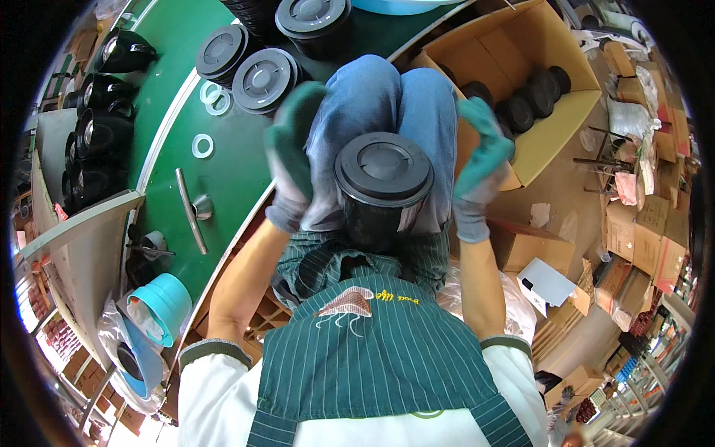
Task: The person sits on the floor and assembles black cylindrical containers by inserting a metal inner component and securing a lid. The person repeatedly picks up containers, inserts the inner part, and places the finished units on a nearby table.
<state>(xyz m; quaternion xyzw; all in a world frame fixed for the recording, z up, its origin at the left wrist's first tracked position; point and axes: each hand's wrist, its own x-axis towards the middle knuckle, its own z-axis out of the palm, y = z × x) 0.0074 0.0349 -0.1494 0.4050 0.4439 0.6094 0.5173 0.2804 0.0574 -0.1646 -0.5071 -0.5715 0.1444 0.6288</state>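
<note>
A black round container with a ribbed black lid (383, 175) stands upright on my lap, clamped between my blue-jeaned knees. My left hand (292, 153), in a green and grey glove, is raised just left of it, blurred, fingers apart and holding nothing. My right hand (480, 160), gloved the same way, is raised to the right of the container, also blurred, with fingers spread and nothing in it. Neither hand touches the container.
The green work table (171, 104) at left carries black lidded containers (264, 78), white rings (202, 145) and a metal bar (191, 211). A cardboard box (551, 127) with black parts sits at right. A teal funnel (160, 305) lies lower left; boxes clutter the floor.
</note>
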